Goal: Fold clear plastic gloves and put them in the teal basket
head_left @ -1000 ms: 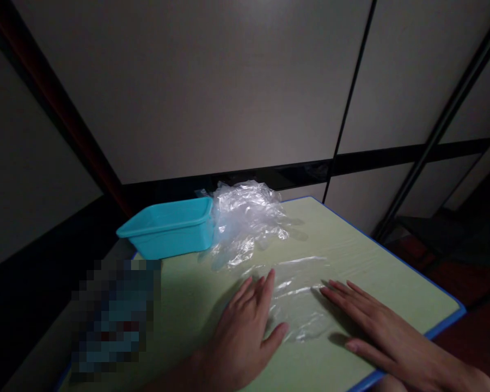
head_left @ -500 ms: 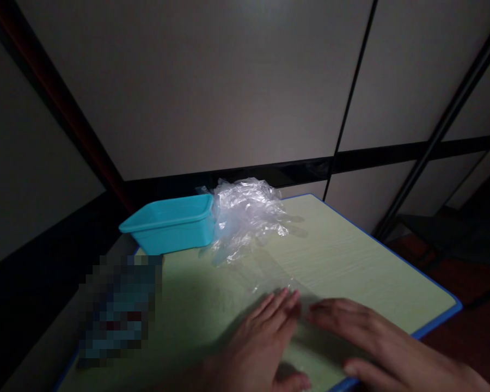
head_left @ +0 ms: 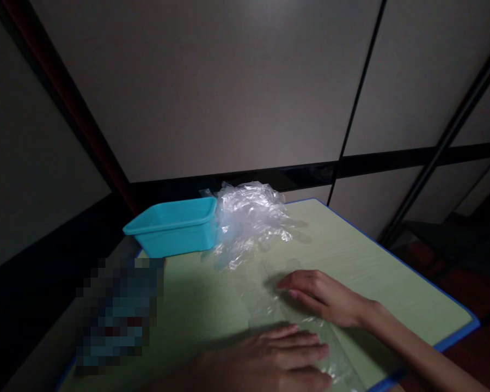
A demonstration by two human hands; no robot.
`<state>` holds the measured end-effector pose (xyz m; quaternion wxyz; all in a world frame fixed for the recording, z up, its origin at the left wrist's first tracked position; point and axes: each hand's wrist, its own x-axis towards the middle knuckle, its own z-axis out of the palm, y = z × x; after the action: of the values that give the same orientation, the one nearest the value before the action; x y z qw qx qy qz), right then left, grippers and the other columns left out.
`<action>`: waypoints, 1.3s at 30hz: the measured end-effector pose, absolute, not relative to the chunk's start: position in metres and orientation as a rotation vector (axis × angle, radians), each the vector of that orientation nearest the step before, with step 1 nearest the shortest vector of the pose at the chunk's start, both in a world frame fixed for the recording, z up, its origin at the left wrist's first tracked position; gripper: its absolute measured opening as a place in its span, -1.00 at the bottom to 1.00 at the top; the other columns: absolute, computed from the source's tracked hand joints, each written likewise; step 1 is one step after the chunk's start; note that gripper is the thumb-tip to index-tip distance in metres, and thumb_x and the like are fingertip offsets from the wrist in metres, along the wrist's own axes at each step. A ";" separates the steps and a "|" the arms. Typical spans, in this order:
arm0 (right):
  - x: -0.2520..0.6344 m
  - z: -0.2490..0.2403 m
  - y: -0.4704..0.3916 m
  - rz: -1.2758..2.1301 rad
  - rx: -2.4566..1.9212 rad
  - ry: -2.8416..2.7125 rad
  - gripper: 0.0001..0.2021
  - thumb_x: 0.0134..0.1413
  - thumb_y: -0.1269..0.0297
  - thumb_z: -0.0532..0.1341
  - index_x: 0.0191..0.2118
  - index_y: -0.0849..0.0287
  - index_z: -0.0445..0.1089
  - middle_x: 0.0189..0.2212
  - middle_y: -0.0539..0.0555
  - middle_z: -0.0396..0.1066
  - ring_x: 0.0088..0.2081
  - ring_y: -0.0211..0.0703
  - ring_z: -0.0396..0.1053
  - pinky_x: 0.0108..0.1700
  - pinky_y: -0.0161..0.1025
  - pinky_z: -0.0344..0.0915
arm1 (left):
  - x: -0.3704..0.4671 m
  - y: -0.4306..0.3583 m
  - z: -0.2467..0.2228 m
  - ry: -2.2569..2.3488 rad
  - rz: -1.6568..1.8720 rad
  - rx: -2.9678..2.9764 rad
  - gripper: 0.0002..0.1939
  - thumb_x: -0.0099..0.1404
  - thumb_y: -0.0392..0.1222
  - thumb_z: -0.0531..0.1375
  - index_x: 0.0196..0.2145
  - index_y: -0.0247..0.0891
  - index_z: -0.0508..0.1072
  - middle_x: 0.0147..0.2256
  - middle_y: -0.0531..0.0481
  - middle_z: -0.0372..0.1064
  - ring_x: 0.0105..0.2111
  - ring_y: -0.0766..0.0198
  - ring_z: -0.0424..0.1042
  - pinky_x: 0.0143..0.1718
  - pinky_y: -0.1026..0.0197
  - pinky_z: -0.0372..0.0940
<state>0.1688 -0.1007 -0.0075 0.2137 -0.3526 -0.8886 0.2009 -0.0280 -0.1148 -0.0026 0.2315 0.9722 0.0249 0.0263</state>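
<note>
A thin, clear disposable plastic glove (head_left: 265,305) lies spread on the table, its finger parts pointing away from me. My left hand (head_left: 281,354) rests flat across its lower part, fingers stretched to the right. Higher up, at the glove's finger end, is my right hand (head_left: 318,294), its fingers bent and the thumb drawn close to them, pinching the thin film. Behind both hands, a loose heap of similar clear plastic gloves (head_left: 251,212) sits at the table's far edge.
Left of the heap stands a turquoise plastic basket (head_left: 175,228). A blurred-out flat item (head_left: 118,316) lies at the left table edge. The light green table (head_left: 351,256) has a blue rim and stands against panelled cabinet doors (head_left: 237,98).
My right hand has moved up and left to the glove's finger end, its fingers curling. My left hand has shifted nearer to me and turned rightward. More of the glove shows.
</note>
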 end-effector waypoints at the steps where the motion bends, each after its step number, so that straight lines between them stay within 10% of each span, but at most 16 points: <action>1: 0.164 -0.008 -0.096 0.569 -0.927 -2.506 -0.69 0.22 0.38 -0.08 0.02 0.18 0.25 -0.08 0.10 0.36 -0.05 -0.20 0.29 -0.03 -0.19 0.24 | -0.027 -0.116 -0.003 0.068 0.083 2.697 -0.58 0.28 -0.33 -0.01 0.10 -0.26 0.16 0.14 -0.06 0.03 0.15 0.22 -0.05 0.15 0.15 -0.08; 11: 0.163 -0.037 -0.063 0.490 -1.068 -2.719 -0.47 0.22 0.07 -0.14 0.24 0.16 -0.20 0.23 0.15 -0.23 0.22 -0.08 -0.25 0.19 0.06 -0.25 | -0.032 -0.113 -0.016 -0.014 0.053 2.882 -0.59 0.31 -0.29 -0.04 0.12 -0.33 0.11 0.19 -0.05 -0.08 0.18 0.25 -0.14 0.16 0.24 -0.11; 39: 0.201 -0.036 -0.053 0.458 -1.056 -2.485 -0.64 0.24 0.22 -0.11 -0.04 0.21 0.33 -0.02 0.14 0.32 0.04 -0.15 0.22 0.16 -0.01 -0.05 | -0.032 -0.103 -0.042 -0.125 0.141 3.198 -0.61 0.36 -0.22 -0.13 0.11 -0.31 0.10 0.20 0.03 -0.12 0.19 0.32 -0.17 0.15 0.30 -0.10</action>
<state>0.2011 -0.0526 -0.0362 0.2000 -0.3777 -0.8891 0.1640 -0.0324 -0.1027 -0.0424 -0.0309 0.9978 -0.0389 0.0441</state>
